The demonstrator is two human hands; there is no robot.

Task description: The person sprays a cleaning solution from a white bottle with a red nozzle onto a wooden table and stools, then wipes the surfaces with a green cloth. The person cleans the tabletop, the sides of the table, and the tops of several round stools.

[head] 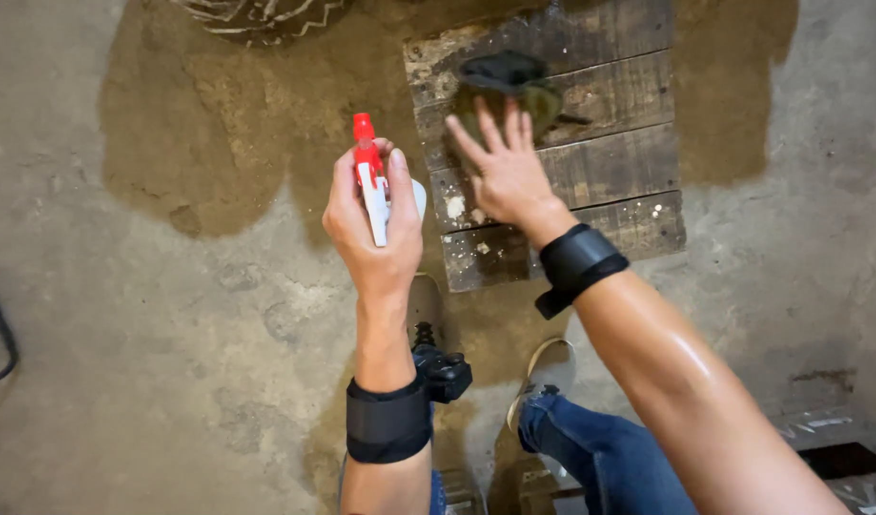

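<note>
Head view: red-and-white spray bottle (373,186)

Showing in view: two hands, left hand (373,221) and right hand (503,170). Two black wrist bands (388,422) sitting on the forearms. One red-and-white spray bottle (373,181). One dark wet shoe (510,88). One wooden pallet board (590,162) of four slats. Two sneakers (545,374) standing on concrete.

We see a rough concrete floor (123,315), with a dark damp patch (219,124) spreading left of the weathered wooden pallet (610,162).
</note>
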